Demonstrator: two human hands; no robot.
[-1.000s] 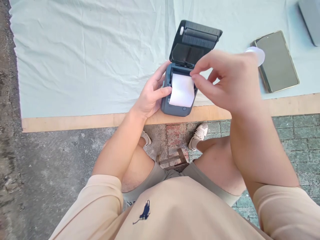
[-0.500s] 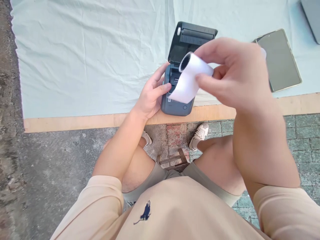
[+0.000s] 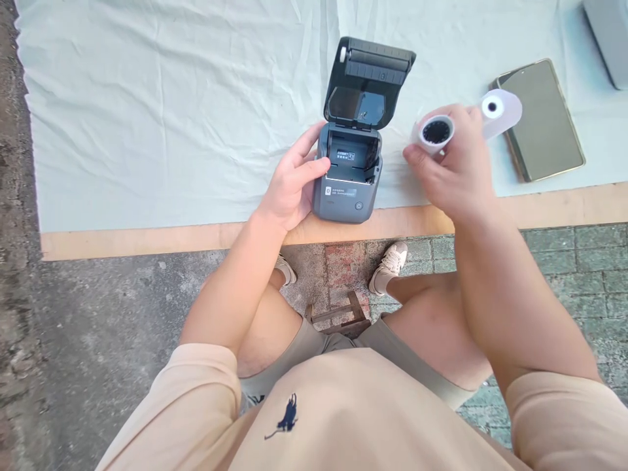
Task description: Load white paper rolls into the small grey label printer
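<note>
nearest is the person's beige shirt [image 3: 363, 405] with a dark emblem, then a wooden stool [image 3: 356, 317] between the knees and pale shoes [image 3: 390, 265] on the paving. beyond them runs the bare wooden edge of the bench [image 3: 137, 243], the rest of it under a creased pale cloth [image 3: 122, 124].

at that edge sits the portable printer [image 3: 343, 208], held by the left hand [image 3: 294, 186]: half curled, thumb on the rim of the bay, fingers round the left side. to its right the right hand [image 3: 456, 163] is closed round a white paper roll [image 3: 436, 131], thumb and fingers pinching it, the dark core facing up.

half a second ago that roll was over the bay with its loose end across the printer's front; now it is well apart to the right, and the printed label inside the bay shows. so the roll is fully out, and printer and paper are separate pieces.

farther off, the printer's lid [image 3: 366, 85] stands open on its hinge. past the right hand are a second roll [image 3: 507, 110], overlapping the phone [image 3: 547, 124] in view, and a grey object [image 3: 608, 39], cut off by the frame.
</note>
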